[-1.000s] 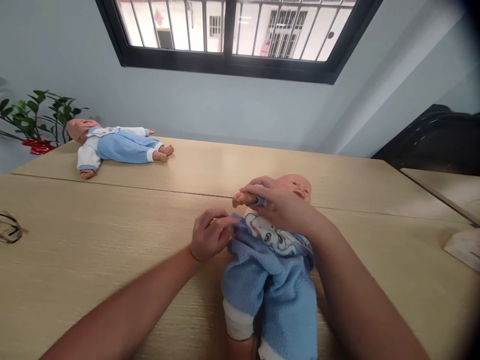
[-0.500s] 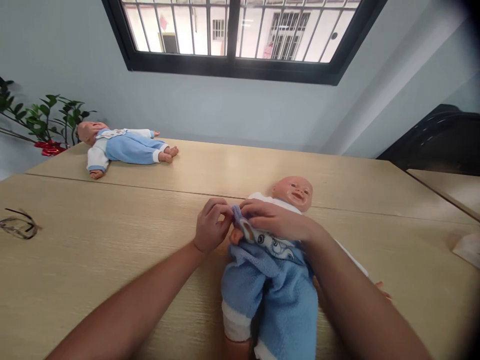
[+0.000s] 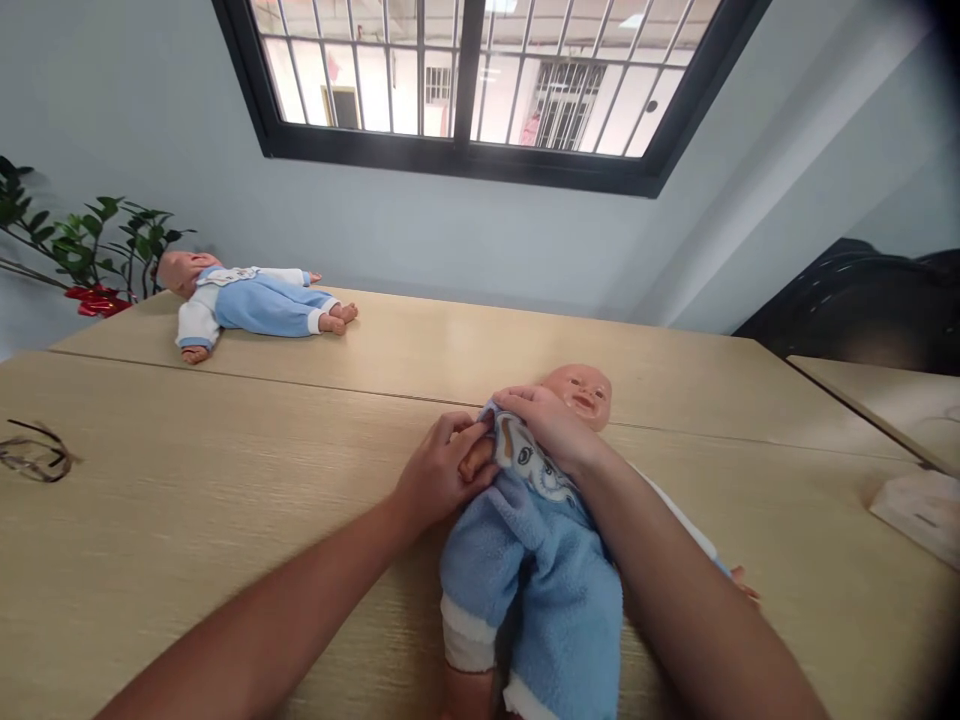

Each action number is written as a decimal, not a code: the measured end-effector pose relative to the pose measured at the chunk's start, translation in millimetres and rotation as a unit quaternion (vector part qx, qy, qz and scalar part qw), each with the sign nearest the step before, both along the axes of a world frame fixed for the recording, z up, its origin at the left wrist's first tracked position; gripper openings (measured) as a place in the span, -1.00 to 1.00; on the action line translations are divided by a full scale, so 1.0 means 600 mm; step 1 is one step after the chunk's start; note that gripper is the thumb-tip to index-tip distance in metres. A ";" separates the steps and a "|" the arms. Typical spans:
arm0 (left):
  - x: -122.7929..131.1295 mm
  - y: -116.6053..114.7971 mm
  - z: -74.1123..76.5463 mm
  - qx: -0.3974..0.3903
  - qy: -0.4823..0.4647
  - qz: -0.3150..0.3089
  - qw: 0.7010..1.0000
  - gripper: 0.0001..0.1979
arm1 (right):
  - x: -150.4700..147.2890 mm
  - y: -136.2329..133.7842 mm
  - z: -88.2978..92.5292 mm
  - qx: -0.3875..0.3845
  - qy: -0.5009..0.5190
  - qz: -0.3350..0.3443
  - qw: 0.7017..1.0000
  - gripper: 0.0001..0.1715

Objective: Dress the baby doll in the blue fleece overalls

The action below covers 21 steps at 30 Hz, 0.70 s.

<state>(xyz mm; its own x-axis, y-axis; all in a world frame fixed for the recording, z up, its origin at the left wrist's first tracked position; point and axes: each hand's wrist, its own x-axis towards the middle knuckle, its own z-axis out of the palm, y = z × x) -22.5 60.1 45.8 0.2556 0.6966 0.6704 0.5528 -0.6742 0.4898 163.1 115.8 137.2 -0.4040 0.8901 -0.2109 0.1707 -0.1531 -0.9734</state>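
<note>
A baby doll [image 3: 551,580] in a blue and white fleece outfit lies on its back in front of me, feet toward me. An animal-face patch decorates its chest. My left hand [image 3: 442,465] is closed around the doll's hand [image 3: 477,460] at the end of its sleeve. My right hand [image 3: 551,425] lies over the upper chest, fingertips pinching the blue sleeve cuff [image 3: 489,412]. The doll's other arm stretches out to the right, partly behind my right forearm.
A second doll [image 3: 262,300], dressed alike, lies at the back left of the table [image 3: 225,450]. Glasses [image 3: 34,455] rest at the left edge. A white packet [image 3: 919,512] sits at the right. Beyond are a plant [image 3: 82,240], a black chair [image 3: 862,300] and a barred window.
My left hand has moved from pinching the cuff to gripping the doll's hand. My right fingers have shifted up onto the cuff. The view has tilted slightly upward.
</note>
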 end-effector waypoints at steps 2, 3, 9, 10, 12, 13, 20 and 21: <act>0.005 -0.003 -0.004 -0.028 -0.011 0.012 0.999 -0.48 | -0.004 0.004 0.004 0.015 -0.048 -0.018 0.999 -0.59; 0.005 -0.003 -0.004 -0.035 -0.011 0.010 0.999 -0.49 | -0.007 0.007 0.009 0.016 -0.073 -0.013 0.997 -0.56; -0.003 -0.007 0.005 -0.044 -0.042 -0.016 0.998 -0.58 | -0.022 0.038 0.061 -0.004 -0.183 0.101 0.978 -0.51; -0.003 -0.008 0.008 -0.050 -0.047 -0.018 0.997 -0.60 | -0.022 0.045 0.069 -0.008 -0.205 0.110 0.972 -0.50; -0.003 -0.008 0.015 -0.065 -0.056 -0.018 0.996 -0.64 | -0.022 0.055 0.079 -0.024 -0.247 0.111 0.962 -0.50; -0.004 -0.005 0.019 -0.070 -0.061 -0.020 0.995 -0.65 | -0.021 0.059 0.081 -0.035 -0.265 0.104 0.958 -0.51; -0.042 0.034 0.073 -0.017 0.017 -0.109 0.994 -0.70 | -0.029 0.064 0.082 -0.126 -0.306 0.097 0.939 -0.55; -0.045 0.036 0.083 -0.009 0.034 -0.115 0.993 -0.72 | -0.032 0.066 0.081 -0.114 -0.314 0.093 0.938 -0.54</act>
